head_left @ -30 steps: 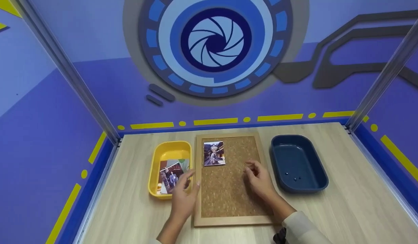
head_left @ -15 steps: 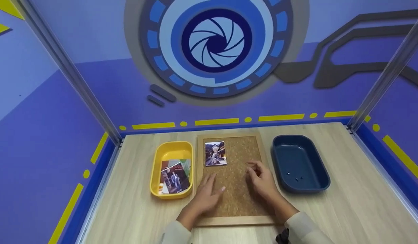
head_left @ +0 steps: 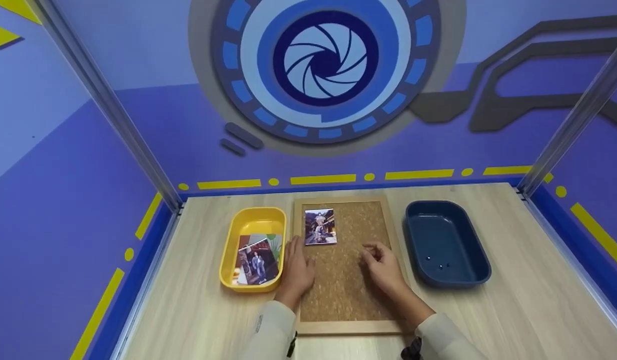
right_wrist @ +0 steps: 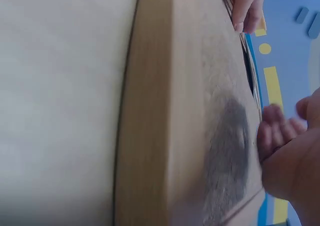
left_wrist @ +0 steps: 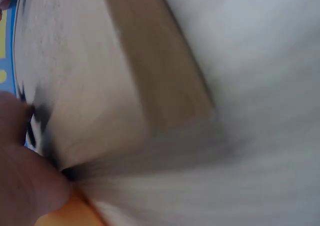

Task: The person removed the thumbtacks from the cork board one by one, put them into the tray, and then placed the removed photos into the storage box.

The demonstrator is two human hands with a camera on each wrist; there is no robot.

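Observation:
A cork board (head_left: 353, 295) with a wooden frame lies on the table, and a photo (head_left: 320, 227) sits flat at its upper left. My left hand (head_left: 298, 270) rests along the board's left frame edge, fingers extended, just below the photo and beside the yellow tray. Over the right half of the cork hovers my right hand (head_left: 387, 270), fingers loosely bent. In the right wrist view, the thumb of that right hand (right_wrist: 295, 161) stands apart from the fingers, with nothing visible between them. The left hand (left_wrist: 30, 181) shows only partly in its blurred wrist view.
The yellow tray (head_left: 258, 214) at left holds several photos, the top photo (head_left: 259, 262) lying tilted. At right stands a dark blue tray (head_left: 446, 235) with a few small shiny pieces (head_left: 441, 266) on its bottom. Behind the table (head_left: 528, 280) rises a patterned wall (head_left: 158, 130).
My left hand has gone from above the yellow tray's right rim, over the cork, to the board's left frame edge. The right hand has stayed nearly in place.

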